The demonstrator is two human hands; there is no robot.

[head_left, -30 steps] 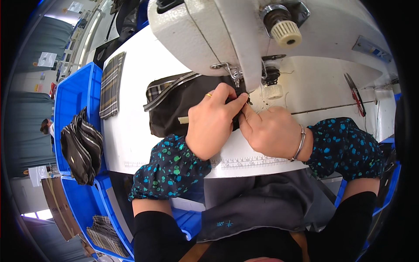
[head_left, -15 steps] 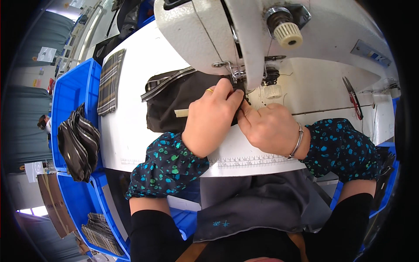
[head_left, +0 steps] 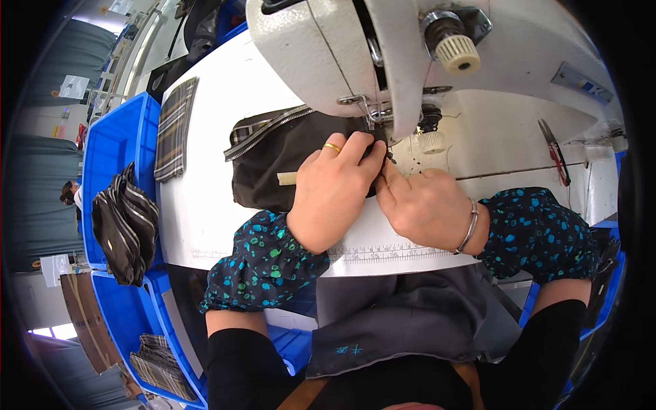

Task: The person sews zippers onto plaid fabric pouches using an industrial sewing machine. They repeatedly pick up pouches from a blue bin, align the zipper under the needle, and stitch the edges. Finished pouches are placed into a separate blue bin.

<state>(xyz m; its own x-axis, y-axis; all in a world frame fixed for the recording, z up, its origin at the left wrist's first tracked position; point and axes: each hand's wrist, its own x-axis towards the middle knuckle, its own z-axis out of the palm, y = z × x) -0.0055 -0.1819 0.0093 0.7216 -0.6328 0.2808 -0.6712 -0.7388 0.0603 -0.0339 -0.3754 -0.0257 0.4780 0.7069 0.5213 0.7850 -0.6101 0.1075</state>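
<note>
A dark brown fabric piece with a silver-edged zipper along its far left edge lies on the sewing table. A small pale strip is on its front. My left hand, with a gold ring, bears down on its right end, thumb and fingers closed on the cloth. Beside it my right hand is curled, thumb and forefinger pinching the fabric's right edge. Both sets of fingertips are just in front of the needle area of a white sewing machine. My fingers cover the pinched edge, and the needle tip is hard to make out.
Red-handled scissors lie at the right of the table. A folded plaid cloth rests at its left edge. Blue bins stand to the left, one with dark zippered pieces draped over its rim, another holding plaid pieces.
The whole view has shifted slightly. My left fingers have slid a little back from the needle area and flattened, showing the ring more. My right hand keeps its pinch at the edge.
</note>
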